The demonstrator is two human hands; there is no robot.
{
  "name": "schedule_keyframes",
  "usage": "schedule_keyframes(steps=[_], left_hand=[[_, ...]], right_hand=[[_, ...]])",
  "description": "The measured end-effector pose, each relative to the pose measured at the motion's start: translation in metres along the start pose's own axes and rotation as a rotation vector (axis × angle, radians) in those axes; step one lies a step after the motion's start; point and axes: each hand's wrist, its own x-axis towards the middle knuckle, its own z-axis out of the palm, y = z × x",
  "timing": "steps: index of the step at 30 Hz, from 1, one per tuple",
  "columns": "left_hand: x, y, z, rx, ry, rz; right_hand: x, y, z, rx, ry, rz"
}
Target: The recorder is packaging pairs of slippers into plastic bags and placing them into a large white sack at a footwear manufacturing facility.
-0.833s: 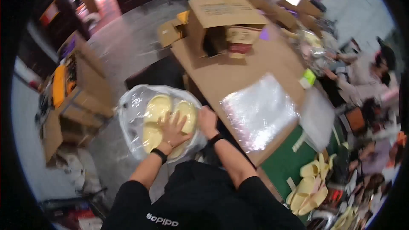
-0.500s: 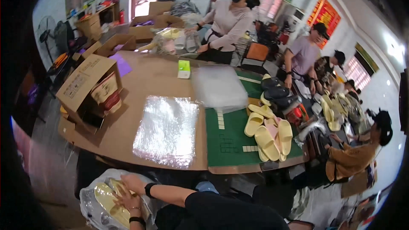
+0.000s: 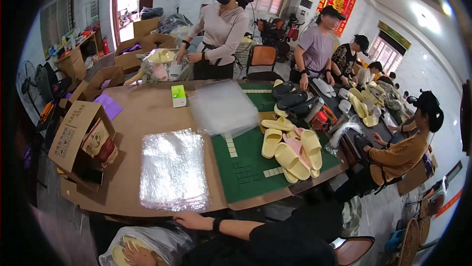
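Note:
At the lower left, my left hand lies with its fingers spread on yellow slippers inside a large clear plastic bag. The bag's lower part is cut off by the picture's edge. My right hand, a black band at its wrist, hovers by the table's near edge, fingers loosely stretched out and nothing seen in them. Just beyond it lies a stack of shiny clear plastic sleeves. Farther back is a second stack of frosted plastic sheets.
Yellow and pink slippers pile on the green mat, with dark slippers behind. An open cardboard box and a green-white box stand on the table. Several co-workers stand or sit at the far side and right.
My right hand has left the slippers in the bag and moved up and right to the table edge. My left hand stays on the slippers. The view has shifted.

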Motion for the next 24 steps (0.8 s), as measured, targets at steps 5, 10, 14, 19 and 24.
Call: schedule_keyframes(steps=[5, 10, 14, 19, 24], left_hand=[[0.013, 0.044, -0.043, -0.289, 0.095, 0.151], [0.026, 0.139, -0.043, -0.478, -0.117, 0.363], [0.029, 0.218, -0.020, -0.632, -0.274, 0.684], [0.043, 0.288, 0.037, -0.536, -0.557, 0.769], [0.063, 0.351, 0.060, -0.162, -0.713, 0.636]], right_hand=[[-0.096, 0.082, -0.074, -0.122, 0.416, 0.296], [-0.165, 0.116, -0.119, -0.145, 0.651, 0.540], [-0.199, 0.136, -0.156, -0.102, 0.802, 0.677], [-0.242, 0.169, -0.231, -0.530, 1.242, 0.765], [-0.276, 0.175, -0.326, -0.754, 1.373, 0.932]])
